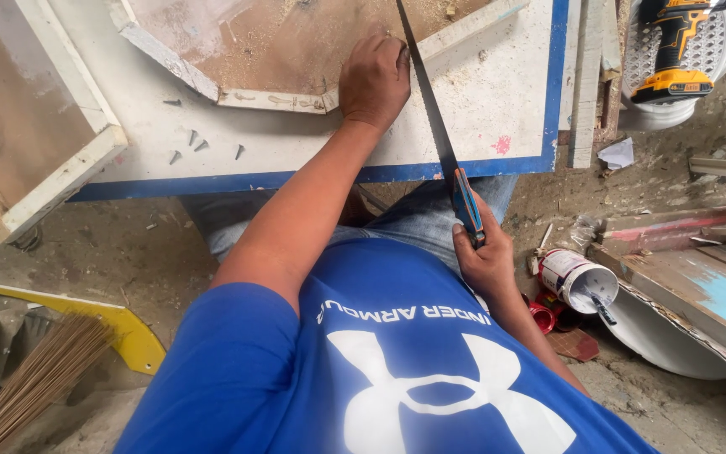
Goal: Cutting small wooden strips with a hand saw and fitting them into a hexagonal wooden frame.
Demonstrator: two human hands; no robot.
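Sawdust dusts the white-painted wooden frame (296, 101) on our blue-edged white surface (497, 109), where our left hand (373, 80) presses flat and our right hand (485, 261) grips the blue-handled dark-bladed handsaw (439, 134) crossing it.

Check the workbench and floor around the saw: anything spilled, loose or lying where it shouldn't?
Yes. Several loose screws lie scattered on the white board left of the left hand. On the floor beside the right hand, an open can is tipped on its side.
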